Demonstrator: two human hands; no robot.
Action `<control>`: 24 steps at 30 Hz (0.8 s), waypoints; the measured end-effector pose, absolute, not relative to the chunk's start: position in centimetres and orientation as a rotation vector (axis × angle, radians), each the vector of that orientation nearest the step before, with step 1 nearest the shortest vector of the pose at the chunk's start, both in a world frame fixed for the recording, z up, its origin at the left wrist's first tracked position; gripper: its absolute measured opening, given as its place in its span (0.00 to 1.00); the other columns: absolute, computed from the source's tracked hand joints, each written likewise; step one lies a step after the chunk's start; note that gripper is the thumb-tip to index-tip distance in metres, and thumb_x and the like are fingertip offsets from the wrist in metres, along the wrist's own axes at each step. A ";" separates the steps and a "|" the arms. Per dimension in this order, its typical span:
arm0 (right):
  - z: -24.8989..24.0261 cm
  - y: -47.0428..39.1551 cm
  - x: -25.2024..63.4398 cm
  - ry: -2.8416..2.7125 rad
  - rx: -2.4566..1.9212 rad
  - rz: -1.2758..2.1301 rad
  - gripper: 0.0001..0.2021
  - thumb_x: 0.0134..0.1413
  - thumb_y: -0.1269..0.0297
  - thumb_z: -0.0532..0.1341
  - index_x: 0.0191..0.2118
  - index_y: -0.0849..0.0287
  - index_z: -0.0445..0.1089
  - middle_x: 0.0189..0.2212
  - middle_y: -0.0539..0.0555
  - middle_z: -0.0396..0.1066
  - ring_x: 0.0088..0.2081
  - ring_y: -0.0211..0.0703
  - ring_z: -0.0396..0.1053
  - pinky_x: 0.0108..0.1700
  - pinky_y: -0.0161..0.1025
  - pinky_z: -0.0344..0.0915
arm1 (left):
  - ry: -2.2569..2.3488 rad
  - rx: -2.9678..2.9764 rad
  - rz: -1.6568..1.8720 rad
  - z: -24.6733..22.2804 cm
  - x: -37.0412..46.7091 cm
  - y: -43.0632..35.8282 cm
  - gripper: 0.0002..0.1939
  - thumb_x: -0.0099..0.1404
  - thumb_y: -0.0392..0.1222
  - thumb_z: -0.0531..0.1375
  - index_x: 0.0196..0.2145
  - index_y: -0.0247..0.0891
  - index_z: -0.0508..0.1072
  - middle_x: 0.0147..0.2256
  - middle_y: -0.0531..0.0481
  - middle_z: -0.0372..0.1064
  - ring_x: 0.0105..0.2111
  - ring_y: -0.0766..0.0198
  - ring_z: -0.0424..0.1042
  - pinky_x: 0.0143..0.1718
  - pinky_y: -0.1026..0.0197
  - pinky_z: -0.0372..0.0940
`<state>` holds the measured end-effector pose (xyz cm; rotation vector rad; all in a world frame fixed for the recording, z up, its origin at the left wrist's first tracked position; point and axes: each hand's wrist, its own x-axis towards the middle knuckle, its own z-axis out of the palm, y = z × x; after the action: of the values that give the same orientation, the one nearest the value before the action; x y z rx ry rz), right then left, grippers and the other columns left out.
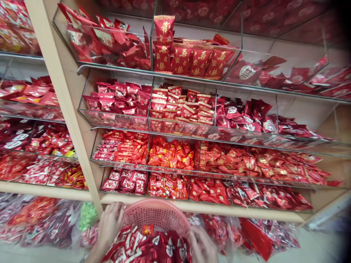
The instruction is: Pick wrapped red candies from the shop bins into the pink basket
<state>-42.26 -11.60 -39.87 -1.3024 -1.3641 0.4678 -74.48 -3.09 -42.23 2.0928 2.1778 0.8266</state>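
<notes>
A pink perforated basket (161, 208) is at the bottom middle, in front of the shelves. Red and dark-red wrapped packets (145, 246) fill its lower part, with one orange-red packet on top near the back. My left hand (111, 223) has its fingers bent over the basket's left rim. On the right side, my right hand (202, 244) grips the rim and looks slightly blurred. The basket hangs between both hands, its near side cut off by the frame's edge.
Clear-walled shelves (178, 133) hold rows of red packets in divided compartments. A wooden upright (63, 98) separates a second shelf unit at left. Filled plastic bags (49, 219) lie on the floor below, with more bags (225, 230) at right.
</notes>
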 end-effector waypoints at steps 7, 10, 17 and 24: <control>-26.6 -0.9 -40.6 -1.534 -1.360 0.138 0.15 0.56 0.55 0.51 0.37 0.60 0.69 0.27 0.54 0.71 0.24 0.38 0.65 0.30 0.34 0.59 | 2.193 1.730 0.314 -43.2 -75.6 -4.4 0.25 0.64 0.53 0.36 0.42 0.40 0.67 0.31 0.43 0.74 0.35 0.51 0.73 0.33 0.56 0.62; -24.7 1.6 -41.2 -1.576 -1.528 0.039 0.18 0.56 0.52 0.50 0.31 0.59 0.70 0.18 0.52 0.68 0.21 0.39 0.64 0.27 0.33 0.55 | 2.202 1.786 0.219 -43.6 -75.6 -4.5 0.24 0.65 0.48 0.36 0.46 0.37 0.65 0.32 0.40 0.74 0.36 0.50 0.73 0.33 0.55 0.63; -23.6 3.1 -41.7 -1.639 -1.755 0.022 0.18 0.54 0.54 0.53 0.20 0.58 0.68 0.17 0.55 0.68 0.21 0.39 0.65 0.26 0.33 0.52 | 2.216 1.885 0.125 -44.2 -76.1 -4.6 0.20 0.63 0.41 0.42 0.48 0.37 0.64 0.37 0.37 0.73 0.38 0.53 0.72 0.36 0.56 0.63; -23.3 3.7 -41.7 -1.649 -1.691 0.056 0.16 0.54 0.62 0.52 0.18 0.58 0.64 0.15 0.53 0.67 0.21 0.38 0.65 0.27 0.33 0.53 | 2.237 1.866 0.117 -44.6 -76.0 -4.5 0.22 0.65 0.43 0.38 0.48 0.36 0.64 0.35 0.39 0.73 0.38 0.53 0.73 0.36 0.56 0.63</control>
<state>-41.66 3.68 -23.27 -1.6914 -1.6487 0.0559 -75.95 -4.50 -44.60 1.8659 2.2366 0.1172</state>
